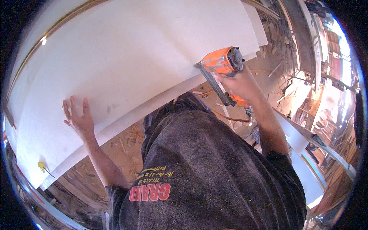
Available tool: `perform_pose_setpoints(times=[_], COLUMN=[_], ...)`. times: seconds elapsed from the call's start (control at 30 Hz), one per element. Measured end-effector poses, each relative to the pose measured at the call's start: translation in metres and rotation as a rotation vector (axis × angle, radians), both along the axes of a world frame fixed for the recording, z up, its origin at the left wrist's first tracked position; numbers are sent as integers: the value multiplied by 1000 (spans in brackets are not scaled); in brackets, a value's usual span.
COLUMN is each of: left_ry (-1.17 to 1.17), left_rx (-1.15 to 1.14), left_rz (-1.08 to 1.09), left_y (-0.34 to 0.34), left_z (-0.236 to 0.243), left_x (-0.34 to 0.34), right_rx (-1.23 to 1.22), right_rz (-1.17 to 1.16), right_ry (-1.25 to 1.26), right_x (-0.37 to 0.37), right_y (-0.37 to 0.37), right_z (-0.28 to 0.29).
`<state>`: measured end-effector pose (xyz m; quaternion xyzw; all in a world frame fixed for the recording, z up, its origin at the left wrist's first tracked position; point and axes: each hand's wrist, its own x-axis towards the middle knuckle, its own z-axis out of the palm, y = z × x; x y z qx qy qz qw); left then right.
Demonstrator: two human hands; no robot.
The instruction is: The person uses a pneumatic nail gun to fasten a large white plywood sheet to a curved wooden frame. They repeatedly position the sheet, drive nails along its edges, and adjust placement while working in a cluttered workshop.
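Note:
A large white board (126, 50) fills the upper left of the head view. My left hand (79, 119) lies flat on its near edge, fingers spread, holding nothing. My right hand (239, 82) grips the handle of an orange nail gun (221, 63). The gun's nose presses on the board's near edge at the right. A thin orange hose (230, 118) runs down from the gun's handle past my dark shirt.
A small yellow tool (42, 166) lies on the board's lower left corner. Wood shavings and offcuts (122, 143) cover the floor below the board. White panels (303, 161) lean at the right, with stacked timber and clutter (306, 76) beyond them.

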<state>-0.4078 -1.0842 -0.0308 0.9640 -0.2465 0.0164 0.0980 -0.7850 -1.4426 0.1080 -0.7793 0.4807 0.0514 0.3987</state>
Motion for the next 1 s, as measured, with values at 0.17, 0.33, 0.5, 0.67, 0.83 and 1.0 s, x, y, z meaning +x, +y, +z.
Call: perform_pose_setpoints(times=[0.17, 0.33, 0.5, 0.67, 0.83, 1.0], left_ry=[-77, -100, -112, -135, -131, -413], left_rx=[-53, -74, -111, -103, -93, -472], left_rz=[-25, -31, -40, -41, -26, -11], left_y=[4, 0, -3, -4, -5, -18], left_z=[-12, -7, -6, -5, -5, 15], left_x=[-1, -5, -7, -8, -7, -29], right_rx=[-6, -27, -47, -66, -26, -116], right_rz=[-3, 61, 73, 98, 152, 340], right_ry=[-18, -30, 7, 36, 82, 172], right_x=[4, 9, 11, 13, 23, 24], right_y=[4, 11, 10, 6, 1, -13], right_z=[4, 3, 3, 6, 18, 16])
